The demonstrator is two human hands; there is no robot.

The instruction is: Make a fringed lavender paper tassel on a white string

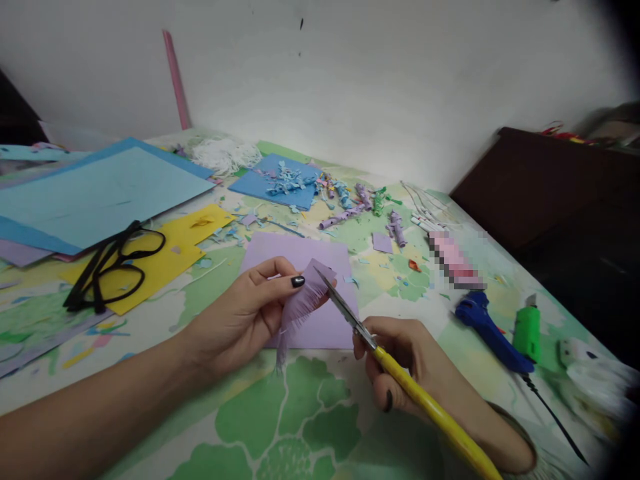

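Observation:
A lilac paper strip [303,300], cut into fine fringe along one edge, is pinched between the thumb and fingers of my left hand [235,317]. The fringed tail hangs down below those fingers. My right hand [410,350] grips scissors with long yellow handles [425,401]. Their blades point up and left, with the tips at the uncut end of the strip; whether the blades are parted I cannot tell. Beneath both lies a flat lilac sheet [320,337] on the table.
Black glasses [117,267] rest on yellow paper [175,257] at left, near blue sheets [110,190]. White yarn [225,155], rolled paper pieces [343,217] and scraps lie behind. On the right are a blue glue gun [493,333] and a green cutter [527,333].

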